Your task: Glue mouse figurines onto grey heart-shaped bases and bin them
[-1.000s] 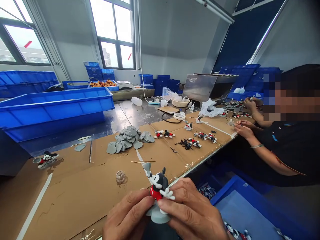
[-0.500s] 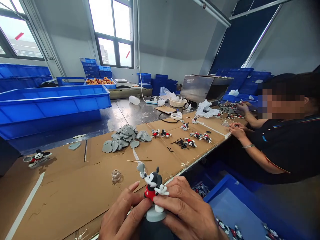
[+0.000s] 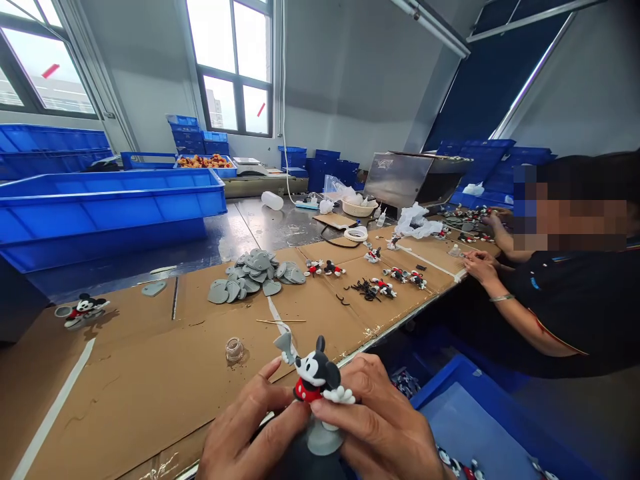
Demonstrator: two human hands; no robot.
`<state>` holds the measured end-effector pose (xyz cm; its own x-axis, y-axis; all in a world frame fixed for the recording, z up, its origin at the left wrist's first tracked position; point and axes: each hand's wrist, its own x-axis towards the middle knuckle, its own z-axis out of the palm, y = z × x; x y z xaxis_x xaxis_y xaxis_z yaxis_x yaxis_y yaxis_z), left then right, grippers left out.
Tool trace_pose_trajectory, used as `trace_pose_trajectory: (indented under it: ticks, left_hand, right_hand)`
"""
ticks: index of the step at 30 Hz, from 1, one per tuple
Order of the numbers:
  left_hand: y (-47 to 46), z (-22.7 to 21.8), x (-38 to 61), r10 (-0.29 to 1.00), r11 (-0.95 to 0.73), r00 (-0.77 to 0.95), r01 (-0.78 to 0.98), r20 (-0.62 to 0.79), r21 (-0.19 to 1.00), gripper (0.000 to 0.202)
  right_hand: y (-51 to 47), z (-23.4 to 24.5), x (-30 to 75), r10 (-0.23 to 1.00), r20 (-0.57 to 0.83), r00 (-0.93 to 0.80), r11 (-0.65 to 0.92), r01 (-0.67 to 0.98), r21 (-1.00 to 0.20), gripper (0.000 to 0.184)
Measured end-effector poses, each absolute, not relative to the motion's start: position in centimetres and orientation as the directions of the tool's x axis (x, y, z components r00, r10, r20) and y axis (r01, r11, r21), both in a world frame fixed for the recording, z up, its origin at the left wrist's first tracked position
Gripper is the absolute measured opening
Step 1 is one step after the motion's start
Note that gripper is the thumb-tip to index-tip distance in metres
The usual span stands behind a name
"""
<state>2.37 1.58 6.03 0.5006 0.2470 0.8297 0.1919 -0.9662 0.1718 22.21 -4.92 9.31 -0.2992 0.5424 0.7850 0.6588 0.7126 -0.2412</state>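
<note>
a large blue crate (image 3: 150, 205) stands at the left of the metal tabletop (image 3: 240, 230) — beyond it, a shallow blue tray (image 3: 220, 172) full of orange-brown pieces (image 3: 205, 161) sits below a window (image 3: 235, 67). a white bottle (image 3: 273, 201) lies on its side on the metal. farther right are a roll of white tape (image 3: 356, 234), a pale basket (image 3: 357, 211), a crumpled plastic bag (image 3: 417, 221) and a metal box (image 3: 395, 177). at the right — a person in a dark top (image 3: 575, 293), stacked blue crates (image 3: 480, 163) beyond.

Left of the hands (image 3: 235, 420), bare cardboard (image 3: 150, 387) gives passage, while the small jar (image 3: 234, 350) and grey pile (image 3: 257, 270) obstruct ahead.
</note>
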Motion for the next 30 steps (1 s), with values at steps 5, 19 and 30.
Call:
trace_pose_trajectory:
  ticks: [5, 19, 30]
  left_hand:
    - [1.8, 6.9, 2.6, 0.295, -0.954, 0.473, 0.099, 0.830, 0.283, 0.026]
    - [1.7, 5.9, 2.4, 0.286, -0.958, 0.467, 0.121, 0.837, 0.259, 0.029]
    - [1.8, 5.5, 2.6, 0.213, -0.977, 0.440, 0.081, 0.872, 0.198, 0.024]
  right_hand:
    - [-4.8, 9.5, 22.1, 0.555, 0.784, -0.278, 0.717, 0.638, -0.281, 0.031]
    - [-4.5, 8.6, 20.9, 0.461, 0.852, -0.250, 0.714, 0.674, -0.189, 0.036]
    - [-5.0, 8.2, 23.4, 0.445, 0.781, -0.438, 0.684, 0.729, 0.019, 0.032]
